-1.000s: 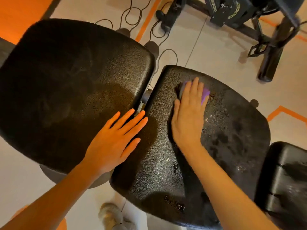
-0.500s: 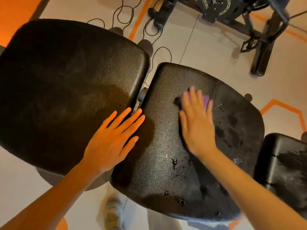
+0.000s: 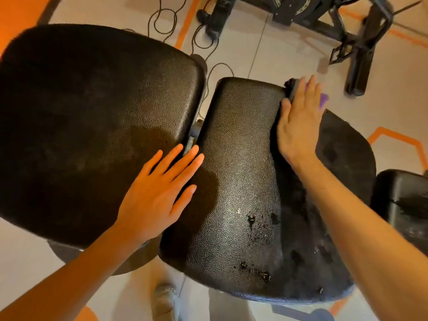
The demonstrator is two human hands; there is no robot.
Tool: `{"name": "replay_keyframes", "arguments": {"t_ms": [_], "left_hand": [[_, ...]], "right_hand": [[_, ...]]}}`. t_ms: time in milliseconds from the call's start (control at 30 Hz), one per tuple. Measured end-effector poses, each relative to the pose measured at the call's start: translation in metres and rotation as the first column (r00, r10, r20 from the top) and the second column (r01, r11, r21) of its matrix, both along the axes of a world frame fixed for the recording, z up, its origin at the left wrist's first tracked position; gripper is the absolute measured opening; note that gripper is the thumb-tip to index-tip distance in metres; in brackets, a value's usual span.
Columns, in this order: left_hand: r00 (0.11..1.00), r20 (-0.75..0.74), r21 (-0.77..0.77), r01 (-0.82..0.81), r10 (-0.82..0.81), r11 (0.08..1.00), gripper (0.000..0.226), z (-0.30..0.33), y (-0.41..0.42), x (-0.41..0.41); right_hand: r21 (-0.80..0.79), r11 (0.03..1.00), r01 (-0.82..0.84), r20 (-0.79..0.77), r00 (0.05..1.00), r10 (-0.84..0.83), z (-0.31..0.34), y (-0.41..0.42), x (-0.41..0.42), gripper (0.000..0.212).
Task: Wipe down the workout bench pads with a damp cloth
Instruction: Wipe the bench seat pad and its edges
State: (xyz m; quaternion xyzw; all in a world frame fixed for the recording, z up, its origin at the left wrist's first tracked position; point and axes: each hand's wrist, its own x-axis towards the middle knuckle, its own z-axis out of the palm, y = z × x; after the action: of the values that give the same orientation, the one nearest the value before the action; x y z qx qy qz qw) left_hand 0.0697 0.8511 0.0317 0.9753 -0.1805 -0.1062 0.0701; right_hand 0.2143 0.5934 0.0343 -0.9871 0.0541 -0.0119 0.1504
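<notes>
Since half a second ago your right hand has slid the cloth up to the seat pad's far edge. Left to right: your left hand [image 3: 155, 195] lies flat, fingers spread, bridging the back pad [image 3: 92, 112] and seat pad [image 3: 240, 170]. Your right hand [image 3: 298, 121] presses flat on the purple cloth [image 3: 323, 101], gripping nothing. Mid-wipe, I'd judge; next, pull back over the wet beads nearer you, then the back pad.
</notes>
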Motion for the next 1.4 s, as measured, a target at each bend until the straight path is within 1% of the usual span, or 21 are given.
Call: {"name": "replay_keyframes", "arguments": {"t_ms": [33,133,200,300,333,367,433,500,567,600,667,733,767,900,967,1100,1167,1267,1300,1333,1400], "left_hand": [[1.000,0.002,-0.001,0.002,-0.002,1.000,0.057,0.000,0.000,0.001],[1.000,-0.006,-0.016,-0.006,0.006,1.000,0.057,0.002,0.001,0.000],[1.000,-0.002,-0.018,-0.002,0.002,1.000,0.057,0.002,0.000,0.000],[1.000,0.009,-0.016,-0.008,0.008,1.000,0.057,0.001,-0.001,0.000],[1.000,0.013,-0.014,-0.004,0.005,1.000,0.057,0.000,-0.001,0.000],[1.000,0.013,-0.012,-0.002,0.002,1.000,0.057,0.000,-0.001,0.000],[1.000,0.006,-0.020,-0.005,0.005,1.000,0.057,0.002,0.000,0.000],[1.000,0.004,-0.027,-0.008,0.008,1.000,0.057,0.002,0.000,-0.001],[1.000,0.006,-0.031,0.000,0.000,1.000,0.056,0.003,0.000,-0.001],[1.000,0.007,-0.038,0.005,-0.005,0.999,0.056,0.003,0.000,0.000],[1.000,0.013,-0.047,-0.002,0.003,0.999,0.055,0.002,0.000,-0.001],[1.000,0.025,-0.051,0.001,0.000,0.999,0.055,0.000,0.000,-0.002],[0.999,0.032,-0.060,0.007,-0.005,0.998,0.055,-0.001,0.000,-0.002],[0.999,0.050,-0.073,0.006,-0.002,0.997,0.055,-0.002,0.002,-0.001],[0.998,0.065,-0.064,0.008,-0.004,0.998,0.055,-0.004,0.001,-0.001],[0.995,0.101,-0.100,0.030,-0.020,0.994,0.054,-0.002,0.002,-0.003],[0.995,0.081,-0.129,0.075,-0.065,0.989,0.054,0.000,0.007,-0.008],[0.990,0.065,-0.100,0.132,-0.126,0.986,0.054,0.001,0.020,-0.025],[0.988,0.067,-0.080,0.145,-0.140,0.986,0.054,0.000,0.023,-0.030],[0.986,0.070,-0.073,0.153,-0.148,0.985,0.054,0.000,0.024,-0.032],[0.986,0.079,-0.089,0.155,-0.148,0.984,0.053,-0.001,0.024,-0.033]], "right_hand": [[0.020,1.000,-0.004,-0.005,1.000,0.004,0.000,0.008,-0.025,0.054],[0.043,0.963,-0.268,-0.078,0.960,0.270,0.009,0.014,-0.124,0.053],[-0.005,0.935,-0.354,-0.073,0.933,0.352,0.008,-0.003,-0.105,0.053],[0.016,0.996,-0.083,-0.029,0.996,0.083,0.005,-0.004,-0.013,0.054],[0.044,0.999,-0.015,-0.025,1.000,0.016,0.004,0.003,-0.009,0.053],[0.079,0.997,-0.009,-0.020,1.000,0.010,0.004,0.011,-0.027,0.052],[0.113,0.986,-0.122,-0.062,0.990,0.129,0.010,0.027,-0.113,0.052],[0.135,0.953,-0.270,-0.139,0.947,0.288,0.024,0.029,-0.199,0.053],[0.089,0.924,-0.372,-0.115,0.918,0.381,0.017,0.011,-0.196,0.052],[0.047,0.942,-0.331,-0.105,0.937,0.334,0.012,0.008,-0.166,0.052],[0.016,0.992,-0.128,-0.071,0.989,0.129,0.005,0.008,-0.093,0.053],[0.013,1.000,-0.005,-0.046,0.999,0.006,0.001,0.011,-0.069,0.054],[0.028,1.000,-0.010,-0.046,0.999,0.011,0.000,0.016,-0.090,0.054],[0.062,0.959,-0.276,-0.154,0.947,0.282,0.022,0.032,-0.249,0.054],[0.060,0.941,-0.332,-0.137,0.931,0.337,0.015,0.020,-0.236,0.055],[0.003,0.997,-0.083,-0.058,0.995,0.083,0.005,0.015,-0.127,0.058],[0.024,0.998,-0.064,-0.064,0.996,0.066,0.004,0.024,-0.155,0.057],[0.044,0.972,-0.233,-0.136,0.962,0.236,0.020,0.039,-0.270,0.055],[0.046,0.961,-0.271,-0.147,0.950,0.275,0.023,0.036,-0.284,0.056],[0.060,0.953,-0.297,-0.135,0.944,0.302,0.019,0.028,-0.276,0.057],[0.055,0.972,-0.228,-0.109,0.966,0.233,0.010,0.024,-0.215,0.057]]}}
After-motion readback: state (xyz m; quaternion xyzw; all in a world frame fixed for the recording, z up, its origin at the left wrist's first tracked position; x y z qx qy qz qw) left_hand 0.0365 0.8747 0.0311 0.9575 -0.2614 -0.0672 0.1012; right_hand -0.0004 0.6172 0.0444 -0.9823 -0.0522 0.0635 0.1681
